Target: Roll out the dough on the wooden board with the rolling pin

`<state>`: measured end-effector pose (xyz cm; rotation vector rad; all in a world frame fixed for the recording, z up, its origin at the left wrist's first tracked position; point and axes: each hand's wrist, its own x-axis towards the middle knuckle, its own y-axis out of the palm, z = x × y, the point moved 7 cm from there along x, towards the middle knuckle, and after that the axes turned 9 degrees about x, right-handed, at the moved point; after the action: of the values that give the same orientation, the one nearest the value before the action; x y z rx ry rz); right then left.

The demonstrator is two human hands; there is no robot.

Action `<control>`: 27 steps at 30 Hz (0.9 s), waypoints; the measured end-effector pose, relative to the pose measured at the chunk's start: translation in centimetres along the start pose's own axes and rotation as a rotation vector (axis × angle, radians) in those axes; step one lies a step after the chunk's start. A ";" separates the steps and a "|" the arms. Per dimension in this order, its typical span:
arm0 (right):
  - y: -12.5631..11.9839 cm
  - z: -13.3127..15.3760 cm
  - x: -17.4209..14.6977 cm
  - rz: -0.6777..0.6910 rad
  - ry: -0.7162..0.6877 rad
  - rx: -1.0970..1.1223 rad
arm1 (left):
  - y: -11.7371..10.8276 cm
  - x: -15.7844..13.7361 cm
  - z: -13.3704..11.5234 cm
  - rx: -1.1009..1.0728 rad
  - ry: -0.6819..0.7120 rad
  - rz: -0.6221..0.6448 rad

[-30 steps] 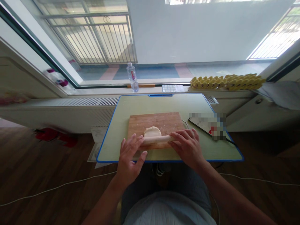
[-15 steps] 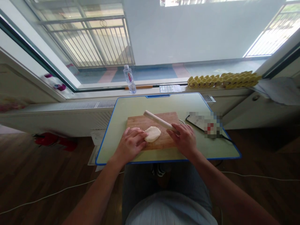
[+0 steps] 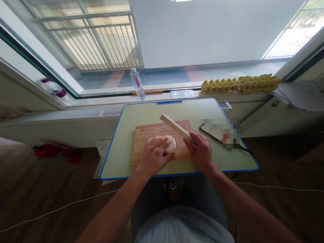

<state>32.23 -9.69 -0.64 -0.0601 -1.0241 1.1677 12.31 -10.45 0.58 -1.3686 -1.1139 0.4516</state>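
The dough lies on the board near its middle, on the table. The left hand covers the dough's left part, fingers curled over it and thumb at its near edge, a loose grip. The right hand is closed around the pin, which slants up and left, clear above the dough's far-right side.

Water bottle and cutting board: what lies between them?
In the head view, only the radiator grille and bare green tabletop separate the water bottle from the cutting board.
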 end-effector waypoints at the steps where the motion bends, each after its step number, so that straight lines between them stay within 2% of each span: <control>1: 0.0 -0.1 -0.1 -0.004 0.006 0.004 | -0.2 0.0 0.1 0.008 0.006 0.000; 11: 0.1 -0.1 -0.1 0.028 0.031 -0.024 | -1.4 -0.5 0.8 0.026 -0.020 -0.047; 19: 0.3 0.3 -0.1 0.046 -0.019 -0.089 | -0.6 -1.3 -0.3 0.093 -0.094 -0.089; 23: 0.4 0.4 -0.1 0.044 -0.043 -0.105 | -0.8 -2.1 -0.3 0.035 -0.139 -0.144; 27: 0.6 0.2 -0.1 0.029 -0.043 -0.102 | -1.0 -3.1 0.8 -0.028 -0.167 -0.184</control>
<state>31.66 -9.60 -0.89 -0.1310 -1.1235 1.1470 9.88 -12.78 0.24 -1.2561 -1.3751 0.4228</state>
